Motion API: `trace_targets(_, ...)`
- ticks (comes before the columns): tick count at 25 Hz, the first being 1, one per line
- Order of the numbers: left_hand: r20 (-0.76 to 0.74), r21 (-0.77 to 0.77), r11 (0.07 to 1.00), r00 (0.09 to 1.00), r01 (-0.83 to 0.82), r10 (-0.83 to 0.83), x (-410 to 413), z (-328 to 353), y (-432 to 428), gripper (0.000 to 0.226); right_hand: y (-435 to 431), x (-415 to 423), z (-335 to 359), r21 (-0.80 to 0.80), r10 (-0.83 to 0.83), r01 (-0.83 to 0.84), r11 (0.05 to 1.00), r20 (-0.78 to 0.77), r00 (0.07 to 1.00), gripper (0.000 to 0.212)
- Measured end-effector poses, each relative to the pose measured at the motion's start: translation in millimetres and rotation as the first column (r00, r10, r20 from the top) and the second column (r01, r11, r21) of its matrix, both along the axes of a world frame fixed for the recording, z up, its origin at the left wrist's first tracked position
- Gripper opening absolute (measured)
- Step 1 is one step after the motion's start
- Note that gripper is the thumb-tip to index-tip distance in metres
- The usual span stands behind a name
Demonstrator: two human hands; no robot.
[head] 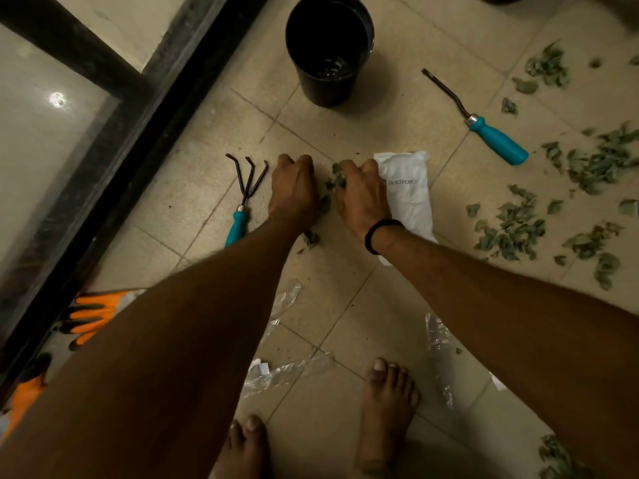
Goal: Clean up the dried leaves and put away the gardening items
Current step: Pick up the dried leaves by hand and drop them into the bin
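Beige floor tiles (397, 108) lay strewn w/ dried leaves (511, 229), mostly off to the right. Both hands were down on the floor, close together. Left hand (294, 188) was curled, knuckles up; couldn't tell if it held anything. Right hand (359, 195) was clenched round a leaf clump (336, 179), fingers closed over it, beside a white bag (409, 195). Rake (243, 198) lay just left; bucket (328, 46) stood beyond.

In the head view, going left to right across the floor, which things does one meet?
Orange-and-black work gloves → teal-handled three-prong hand rake → left hand → right hand → white printed pouch → teal-handled bent-shaft weeder tool → scattered dried green leaves.
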State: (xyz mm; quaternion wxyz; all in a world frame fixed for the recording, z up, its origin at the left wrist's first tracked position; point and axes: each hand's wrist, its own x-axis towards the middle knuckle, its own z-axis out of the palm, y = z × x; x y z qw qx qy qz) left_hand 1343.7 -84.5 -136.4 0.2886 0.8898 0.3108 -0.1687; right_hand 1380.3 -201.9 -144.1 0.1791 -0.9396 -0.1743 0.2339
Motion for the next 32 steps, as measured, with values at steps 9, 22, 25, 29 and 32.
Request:
trace_targets(9, -0.014, -0.458, 0.544, 0.617, -0.703, 0.786, -72, 24, -18, 0.009, -15, -29, -5, 0.101, -0.172, 0.175, 0.979, -0.043, 0.984, 0.022)
trace_targets(22, 0.122, -0.181, 0.937, 0.938, -0.299, 0.323, -87, 2, -19, 0.044, 9, -18, -12, 0.074, 0.105, -0.11, 0.991, 0.062, 0.993, 0.014)
trace_targets(25, -0.067, 0.021, 0.999, 0.997, -0.042, 0.043, -82, -13, -7, 0.064, -5, -33, -1, 0.163, -0.065, 0.06, 0.985, 0.022, 0.998, 0.011)
trace_targets(29, -0.041, -0.053, 0.995, 0.996, -0.08, 0.077, -76, -19, -1, 0.032, -17, -50, 6, 0.161, -0.138, 0.145, 0.976, -0.054, 0.989, 0.033)
trace_targets(32, 0.072, -0.169, 0.969, 0.978, -0.181, 0.196, -80, -11, -11, 0.015, -15, -54, -2, 0.105, -0.074, 0.076, 0.992, -0.024, 0.997, 0.024)
